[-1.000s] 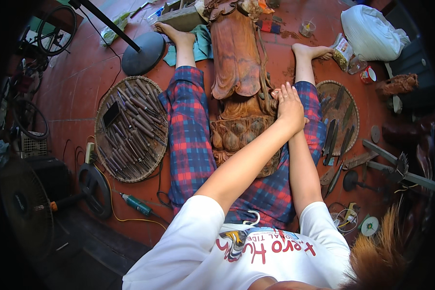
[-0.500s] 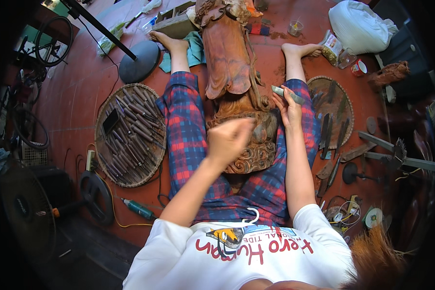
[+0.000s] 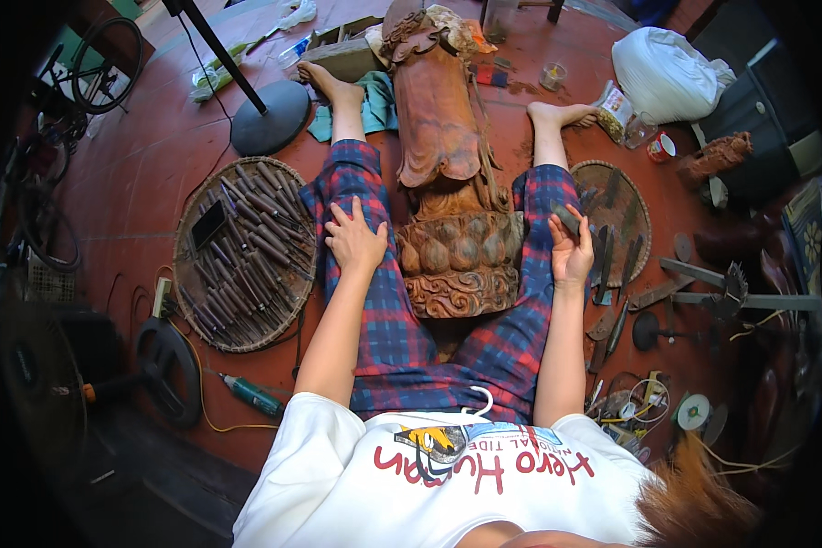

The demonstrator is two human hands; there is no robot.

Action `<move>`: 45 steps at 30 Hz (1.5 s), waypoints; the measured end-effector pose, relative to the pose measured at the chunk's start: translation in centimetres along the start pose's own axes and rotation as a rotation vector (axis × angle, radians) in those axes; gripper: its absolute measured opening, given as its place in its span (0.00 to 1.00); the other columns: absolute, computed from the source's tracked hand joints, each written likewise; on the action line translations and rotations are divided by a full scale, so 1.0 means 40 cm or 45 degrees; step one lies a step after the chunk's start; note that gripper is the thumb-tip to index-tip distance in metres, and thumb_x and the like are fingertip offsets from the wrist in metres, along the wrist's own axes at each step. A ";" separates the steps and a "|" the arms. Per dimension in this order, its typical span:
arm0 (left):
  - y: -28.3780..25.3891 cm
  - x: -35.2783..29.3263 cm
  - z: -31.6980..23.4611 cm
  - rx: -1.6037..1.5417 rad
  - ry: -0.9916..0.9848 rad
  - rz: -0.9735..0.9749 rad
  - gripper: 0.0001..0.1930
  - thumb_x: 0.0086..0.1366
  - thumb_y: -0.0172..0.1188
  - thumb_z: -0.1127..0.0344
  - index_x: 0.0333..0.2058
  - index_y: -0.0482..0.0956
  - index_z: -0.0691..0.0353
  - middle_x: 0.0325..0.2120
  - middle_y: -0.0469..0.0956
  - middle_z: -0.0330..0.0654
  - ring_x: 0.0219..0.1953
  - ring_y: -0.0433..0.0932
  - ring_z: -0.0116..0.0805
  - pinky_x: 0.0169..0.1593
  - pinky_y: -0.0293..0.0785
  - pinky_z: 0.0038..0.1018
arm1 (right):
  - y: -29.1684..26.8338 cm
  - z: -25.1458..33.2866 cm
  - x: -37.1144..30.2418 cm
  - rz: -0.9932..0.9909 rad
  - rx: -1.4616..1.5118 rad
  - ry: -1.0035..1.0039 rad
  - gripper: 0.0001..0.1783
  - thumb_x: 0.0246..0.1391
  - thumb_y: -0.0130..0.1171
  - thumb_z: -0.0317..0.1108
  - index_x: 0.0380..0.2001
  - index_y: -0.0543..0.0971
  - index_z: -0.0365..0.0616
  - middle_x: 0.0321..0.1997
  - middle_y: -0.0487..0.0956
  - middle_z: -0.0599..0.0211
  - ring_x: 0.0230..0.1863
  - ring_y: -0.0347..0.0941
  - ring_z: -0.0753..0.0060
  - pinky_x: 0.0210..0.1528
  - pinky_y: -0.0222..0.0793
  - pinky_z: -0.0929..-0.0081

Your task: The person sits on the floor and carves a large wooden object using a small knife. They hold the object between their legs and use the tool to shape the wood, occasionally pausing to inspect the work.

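My left hand [image 3: 356, 239] lies on my left leg with its fingers spread, holding nothing. Over by my right knee, my right hand [image 3: 571, 256] is turned palm up and pinches a small grey-green piece of what looks like sandpaper [image 3: 566, 217]. Between my legs lies a brown wooden carving [image 3: 437, 128], its lotus-petal and swirl-carved base [image 3: 461, 265] nearest me. Neither hand touches the carving.
A round woven tray [image 3: 188, 315] full of carving tools sits at left, beside a green power tool [image 3: 251, 395]. Another woven tray [image 3: 644, 205] with dark blades lies right. A black stand [image 3: 269, 119], white sack [image 3: 671, 73] and metal clamp [image 3: 749, 300] stand around.
My left hand has moved from above the carved base, closed, to my left leg, with fingers spread. My right hand has shifted right and lower, still holding the grey-green piece.
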State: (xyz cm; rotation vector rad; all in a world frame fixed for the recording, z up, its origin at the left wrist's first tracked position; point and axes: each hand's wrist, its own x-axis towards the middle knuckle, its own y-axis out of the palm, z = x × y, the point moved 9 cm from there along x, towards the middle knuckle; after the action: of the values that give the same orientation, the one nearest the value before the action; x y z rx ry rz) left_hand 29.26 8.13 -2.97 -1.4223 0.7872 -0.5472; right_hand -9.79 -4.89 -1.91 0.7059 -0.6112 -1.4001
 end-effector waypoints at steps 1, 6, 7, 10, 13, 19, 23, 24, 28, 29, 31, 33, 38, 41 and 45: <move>-0.002 -0.003 0.000 0.006 0.007 -0.014 0.40 0.62 0.57 0.40 0.68 0.57 0.48 0.67 0.51 0.56 0.57 0.66 0.59 0.53 0.70 0.46 | -0.003 -0.005 0.005 -0.019 0.003 0.021 0.21 0.68 0.48 0.39 0.51 0.72 0.27 0.46 0.78 0.49 0.46 0.80 0.58 0.51 0.81 0.68; -0.048 -0.045 -0.002 -0.036 0.065 -0.185 0.39 0.61 0.58 0.40 0.67 0.59 0.49 0.67 0.53 0.57 0.56 0.66 0.60 0.53 0.70 0.47 | -0.004 -0.019 0.023 -0.080 -0.060 0.031 0.15 0.65 0.53 0.34 0.48 0.73 0.33 0.42 0.80 0.53 0.43 0.82 0.60 0.45 0.83 0.69; -0.067 -0.053 -0.006 -0.039 0.079 -0.236 0.39 0.61 0.58 0.40 0.67 0.60 0.49 0.66 0.53 0.57 0.56 0.67 0.60 0.53 0.70 0.48 | -0.013 -0.021 0.027 -0.055 -0.085 0.029 0.14 0.65 0.53 0.33 0.48 0.73 0.34 0.42 0.80 0.54 0.42 0.82 0.61 0.45 0.83 0.69; -0.073 -0.059 0.015 -0.123 0.060 -0.295 0.38 0.60 0.58 0.41 0.66 0.61 0.50 0.66 0.54 0.57 0.56 0.67 0.61 0.53 0.69 0.49 | -0.020 -0.033 0.029 -0.048 -0.083 0.063 0.08 0.62 0.57 0.28 0.42 0.73 0.41 0.36 0.80 0.62 0.37 0.82 0.65 0.40 0.83 0.71; -0.040 -0.038 0.032 -0.300 0.074 -0.229 0.37 0.61 0.59 0.43 0.65 0.62 0.51 0.64 0.56 0.58 0.56 0.66 0.63 0.55 0.68 0.51 | -0.013 -0.037 0.031 -0.021 -0.122 0.062 0.08 0.60 0.59 0.26 0.40 0.72 0.43 0.33 0.79 0.66 0.33 0.81 0.69 0.34 0.81 0.76; -0.009 0.003 0.019 -0.289 0.065 -0.173 0.36 0.60 0.60 0.44 0.64 0.63 0.50 0.63 0.59 0.56 0.57 0.66 0.62 0.56 0.68 0.51 | 0.043 -0.033 0.029 0.042 -0.432 0.145 0.09 0.57 0.61 0.25 0.39 0.73 0.44 0.31 0.78 0.68 0.28 0.80 0.73 0.29 0.77 0.80; -0.013 0.012 0.022 -0.333 0.082 -0.143 0.35 0.61 0.60 0.46 0.64 0.63 0.52 0.62 0.59 0.57 0.57 0.66 0.62 0.57 0.67 0.50 | 0.163 -0.027 0.018 0.042 -0.686 0.186 0.07 0.58 0.60 0.25 0.39 0.74 0.42 0.30 0.79 0.67 0.28 0.81 0.73 0.31 0.78 0.79; -0.013 0.012 0.023 -0.355 0.086 -0.154 0.35 0.61 0.60 0.46 0.63 0.64 0.52 0.62 0.59 0.56 0.57 0.66 0.61 0.57 0.67 0.50 | 0.200 -0.027 0.013 0.039 -0.733 0.177 0.07 0.59 0.59 0.25 0.39 0.74 0.41 0.30 0.79 0.67 0.28 0.81 0.73 0.31 0.78 0.79; -0.015 0.015 0.034 -0.410 0.097 -0.201 0.34 0.60 0.61 0.47 0.62 0.65 0.52 0.61 0.60 0.55 0.57 0.67 0.60 0.57 0.67 0.49 | 0.321 -0.051 -0.035 0.179 -1.014 0.056 0.06 0.59 0.58 0.25 0.40 0.75 0.36 0.32 0.80 0.65 0.32 0.81 0.74 0.37 0.78 0.78; -0.016 0.017 0.036 -0.416 0.105 -0.212 0.33 0.60 0.61 0.47 0.62 0.66 0.51 0.61 0.60 0.55 0.56 0.67 0.59 0.57 0.67 0.49 | 0.333 -0.060 -0.054 0.169 -1.056 0.068 0.06 0.60 0.57 0.25 0.40 0.75 0.35 0.32 0.80 0.64 0.32 0.80 0.74 0.38 0.78 0.77; -0.021 0.022 0.034 -0.426 0.099 -0.224 0.33 0.60 0.62 0.47 0.61 0.67 0.51 0.60 0.61 0.53 0.56 0.67 0.58 0.57 0.67 0.48 | 0.351 -0.067 -0.086 0.239 -0.986 0.059 0.07 0.59 0.58 0.25 0.41 0.77 0.35 0.38 0.80 0.60 0.36 0.79 0.73 0.39 0.76 0.79; -0.022 0.023 0.020 -0.427 0.116 -0.243 0.32 0.59 0.62 0.47 0.60 0.68 0.50 0.60 0.63 0.52 0.56 0.67 0.56 0.57 0.67 0.48 | 0.343 -0.039 -0.103 0.250 -0.835 0.015 0.08 0.58 0.59 0.25 0.41 0.78 0.35 0.40 0.79 0.58 0.34 0.78 0.74 0.37 0.75 0.81; -0.011 0.033 0.024 -0.422 0.126 -0.254 0.32 0.59 0.61 0.45 0.60 0.68 0.49 0.59 0.65 0.52 0.55 0.69 0.58 0.54 0.70 0.49 | 0.143 0.166 -0.086 -0.037 -0.392 -0.075 0.06 0.62 0.57 0.31 0.40 0.76 0.42 0.32 0.76 0.70 0.24 0.68 0.84 0.25 0.62 0.88; -0.011 0.026 0.034 -0.424 0.129 -0.240 0.32 0.60 0.61 0.45 0.60 0.68 0.49 0.59 0.66 0.51 0.55 0.70 0.57 0.54 0.70 0.48 | -0.081 0.360 -0.088 -0.414 -0.661 -0.209 0.08 0.63 0.58 0.37 0.40 0.77 0.44 0.26 0.77 0.74 0.21 0.66 0.89 0.22 0.56 0.90; -0.015 0.023 0.043 -0.378 0.114 -0.227 0.31 0.62 0.59 0.45 0.61 0.68 0.48 0.59 0.65 0.50 0.56 0.69 0.55 0.54 0.69 0.48 | -0.349 0.433 -0.089 -0.912 -1.276 -0.119 0.14 0.61 0.60 0.37 0.42 0.78 0.36 0.31 0.81 0.70 0.30 0.73 0.82 0.33 0.66 0.83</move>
State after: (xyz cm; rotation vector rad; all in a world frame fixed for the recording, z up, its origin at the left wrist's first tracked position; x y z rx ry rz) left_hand 31.23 8.51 -2.57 -1.7636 0.8424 -0.6539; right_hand -32.25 -3.22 -0.95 0.0139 0.3585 -2.1328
